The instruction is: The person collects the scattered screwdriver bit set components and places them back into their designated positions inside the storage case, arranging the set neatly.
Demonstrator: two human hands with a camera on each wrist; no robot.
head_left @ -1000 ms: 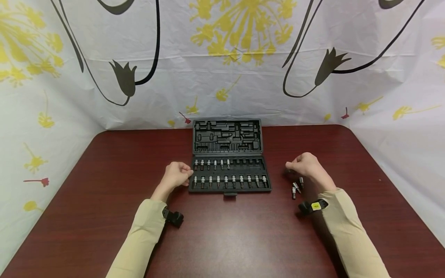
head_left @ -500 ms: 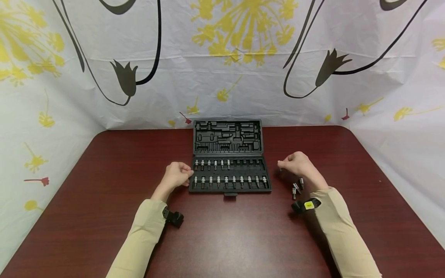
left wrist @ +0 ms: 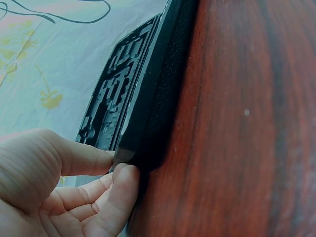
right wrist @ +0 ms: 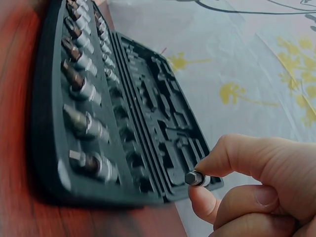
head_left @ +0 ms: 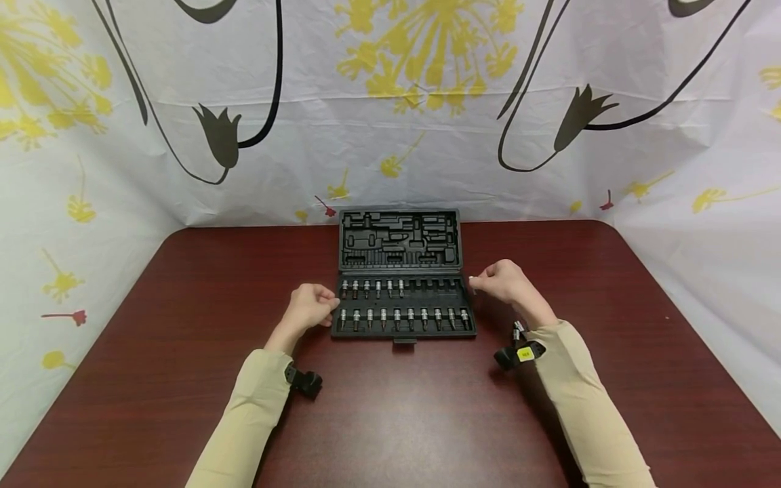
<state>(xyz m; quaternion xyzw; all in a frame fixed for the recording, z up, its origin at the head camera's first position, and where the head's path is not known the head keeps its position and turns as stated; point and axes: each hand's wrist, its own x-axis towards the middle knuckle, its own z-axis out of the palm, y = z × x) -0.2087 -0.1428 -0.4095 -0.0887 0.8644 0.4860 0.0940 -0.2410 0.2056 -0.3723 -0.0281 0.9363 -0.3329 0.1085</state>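
The black socket case (head_left: 427, 302) lies with its lid raised at the back of the table. A full front row of bit sockets (head_left: 397, 319) sits in it, and the back row is filled only on the left half. With thumb and fingertips, my left hand (head_left: 310, 306) pinches the case's left edge; the left wrist view shows the grip at a corner (left wrist: 124, 156). Just off the case's right edge, my right hand (head_left: 505, 281) pinches a single bit socket (right wrist: 196, 178) between thumb and index finger, its bit end pointing at the right wrist camera.
Loose bit sockets (head_left: 518, 331) lie right of the case, partly hidden beneath my right wrist. The moulded lid (head_left: 399, 238) leans back near the patterned cloth (head_left: 415, 179) behind the dark red table (head_left: 390, 407).
My right hand has moved left with the bit socket, from above the loose pieces to the case's right edge. My left hand and the case have stayed in place.
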